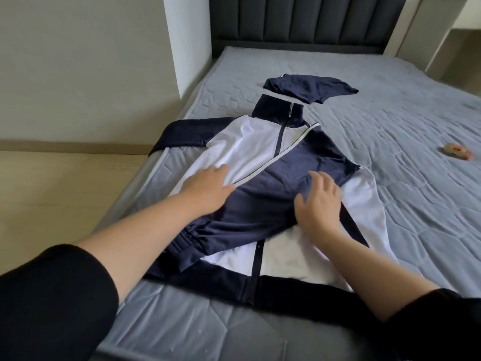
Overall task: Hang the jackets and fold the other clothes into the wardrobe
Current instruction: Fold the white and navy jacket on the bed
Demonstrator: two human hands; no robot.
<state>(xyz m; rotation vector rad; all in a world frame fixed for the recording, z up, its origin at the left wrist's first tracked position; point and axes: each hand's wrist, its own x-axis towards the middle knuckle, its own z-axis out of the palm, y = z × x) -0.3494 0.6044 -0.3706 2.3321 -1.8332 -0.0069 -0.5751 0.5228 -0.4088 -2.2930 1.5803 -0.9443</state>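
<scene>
1. The jacket (273,194) is lying zipped and front up by the bed's (390,191) near-left corner. Its hem is facing the near edge and its collar is pointing toward the headboard (299,19).
2. The left hand (208,186) is resting flat on the white chest panel, fingers straight and close together, gripping nothing.
3. The right hand (318,204) is pressing on the navy sleeve that is lying folded across the front, fingers spread and thumb out, holding nothing.
4. The other sleeve is trailing to the bed's left edge and seems to be drooping over it, above the floor (52,183).
5. Beyond the collar, a navy garment (309,89) is lying folded; that piece looks done apart from putting away.
6. The jacket seems to be only getting smoothed or arranged. Hanging it and carrying both pieces to the wardrobe are remaining, and no hanger or wardrobe is showing.
7. The bed's middle and right side are offering open room, with only a small object (458,152) lying near the right edge. The left edge is sitting close to the jacket, so rightward is looking like the safer way to shift it.
</scene>
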